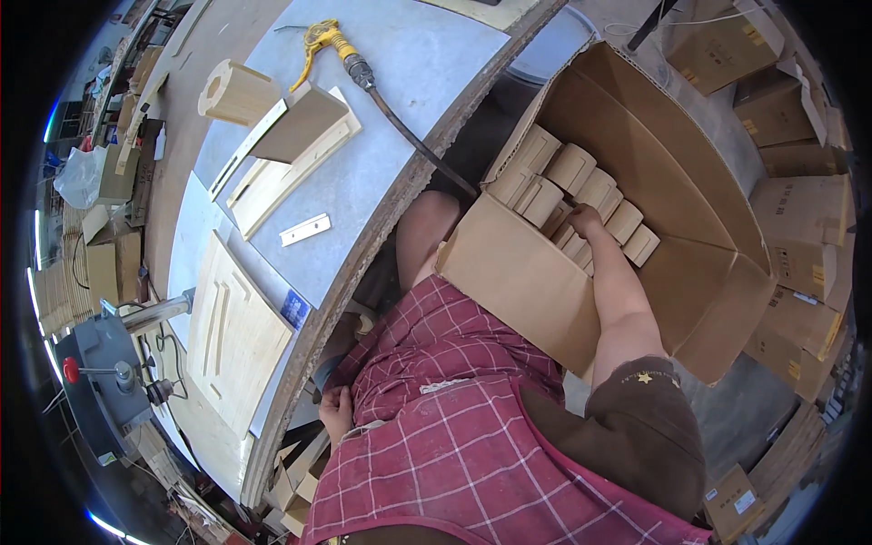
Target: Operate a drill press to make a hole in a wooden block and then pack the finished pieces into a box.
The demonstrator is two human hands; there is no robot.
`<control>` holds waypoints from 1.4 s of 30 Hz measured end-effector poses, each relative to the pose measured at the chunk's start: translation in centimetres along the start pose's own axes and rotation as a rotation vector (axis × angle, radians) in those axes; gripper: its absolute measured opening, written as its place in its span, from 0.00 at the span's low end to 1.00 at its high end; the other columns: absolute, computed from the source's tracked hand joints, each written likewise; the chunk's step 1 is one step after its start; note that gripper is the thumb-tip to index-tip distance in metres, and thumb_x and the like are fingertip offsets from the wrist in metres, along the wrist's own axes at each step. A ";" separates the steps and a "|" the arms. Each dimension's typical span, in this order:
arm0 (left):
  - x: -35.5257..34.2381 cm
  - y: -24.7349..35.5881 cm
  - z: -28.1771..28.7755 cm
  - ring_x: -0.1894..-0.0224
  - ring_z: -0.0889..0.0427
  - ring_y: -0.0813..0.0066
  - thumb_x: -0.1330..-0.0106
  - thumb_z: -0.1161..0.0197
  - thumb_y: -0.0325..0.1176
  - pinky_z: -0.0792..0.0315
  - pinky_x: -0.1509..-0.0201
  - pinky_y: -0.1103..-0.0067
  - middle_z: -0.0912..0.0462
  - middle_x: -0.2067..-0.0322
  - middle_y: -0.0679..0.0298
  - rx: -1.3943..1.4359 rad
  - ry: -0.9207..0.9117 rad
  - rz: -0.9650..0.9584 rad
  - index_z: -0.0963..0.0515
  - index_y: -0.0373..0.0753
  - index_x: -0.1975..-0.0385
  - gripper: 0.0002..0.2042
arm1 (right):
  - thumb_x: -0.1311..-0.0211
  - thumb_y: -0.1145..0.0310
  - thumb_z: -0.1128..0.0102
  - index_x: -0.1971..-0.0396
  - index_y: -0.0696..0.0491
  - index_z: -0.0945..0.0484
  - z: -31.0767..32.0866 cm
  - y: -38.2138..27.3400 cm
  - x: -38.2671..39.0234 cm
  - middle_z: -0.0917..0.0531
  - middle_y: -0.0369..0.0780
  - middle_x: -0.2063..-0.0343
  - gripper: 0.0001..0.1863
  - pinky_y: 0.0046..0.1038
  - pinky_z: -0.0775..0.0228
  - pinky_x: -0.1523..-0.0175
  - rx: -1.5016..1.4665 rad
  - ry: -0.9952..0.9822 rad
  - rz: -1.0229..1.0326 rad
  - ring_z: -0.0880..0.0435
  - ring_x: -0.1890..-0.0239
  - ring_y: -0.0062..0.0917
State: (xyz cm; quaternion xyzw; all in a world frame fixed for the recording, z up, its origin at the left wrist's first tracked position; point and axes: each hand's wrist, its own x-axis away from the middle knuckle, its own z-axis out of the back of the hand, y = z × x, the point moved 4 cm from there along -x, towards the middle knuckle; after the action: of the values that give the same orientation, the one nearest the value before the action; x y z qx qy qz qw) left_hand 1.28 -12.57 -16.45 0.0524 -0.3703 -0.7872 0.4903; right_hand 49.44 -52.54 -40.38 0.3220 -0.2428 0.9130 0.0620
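My right hand [586,221] reaches down into a large open cardboard box [509,263] on my right. Its fingers are closed at a pale wooden block [556,221] with a rounded end, mostly hidden under them. Several similar wooden blocks [572,167] lie packed in rows around it, against the box's left side. Down by my lap, my left hand [336,414] rests at the edge of my red checked apron [454,427]. Its fingers are curled, and what they hold, if anything, does not show.
The worktable [400,118] to my left bears a yellow air blow gun [329,41] with a dark hose, a rounded wooden piece [238,93], a slotted wooden panel [227,336] and a small pale strip [305,230]. A grey machine [104,377] stands at far left. Cardboard boxes [799,227] line the right.
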 end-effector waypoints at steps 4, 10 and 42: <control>0.3 0.2 0.2 0.75 0.25 0.82 0.43 0.41 0.30 0.31 0.70 0.83 0.21 0.79 0.63 0.006 0.005 0.068 0.25 0.32 0.73 0.07 | 0.50 0.61 0.42 0.68 0.56 0.26 -1.3 -2.4 1.3 0.27 0.37 0.82 0.15 0.27 0.31 0.73 -0.238 -0.225 -0.148 0.29 0.80 0.23; 0.5 1.1 0.6 0.75 0.25 0.82 0.43 0.41 0.30 0.31 0.69 0.84 0.21 0.79 0.65 -0.016 -0.020 0.087 0.24 0.32 0.72 0.06 | 0.48 0.55 0.42 0.64 0.58 0.27 -3.2 -5.0 1.4 0.27 0.41 0.75 0.21 0.34 0.28 0.69 -0.396 -0.341 -0.346 0.28 0.74 0.26; 1.7 6.2 2.4 0.77 0.25 0.76 0.47 0.37 0.35 0.31 0.72 0.80 0.24 0.80 0.61 -0.047 -0.167 0.111 0.26 0.36 0.63 0.14 | 0.54 0.55 0.43 0.55 0.50 0.32 8.9 -3.8 8.6 0.26 0.41 0.60 0.25 0.42 0.29 0.63 -0.367 -0.355 -0.213 0.24 0.62 0.34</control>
State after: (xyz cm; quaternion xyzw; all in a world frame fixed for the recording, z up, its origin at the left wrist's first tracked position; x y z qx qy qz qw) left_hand 3.87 -14.20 -10.36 -0.0455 -0.3937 -0.7690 0.5015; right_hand 48.61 -53.88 -27.54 0.4842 -0.3759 0.7713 0.1714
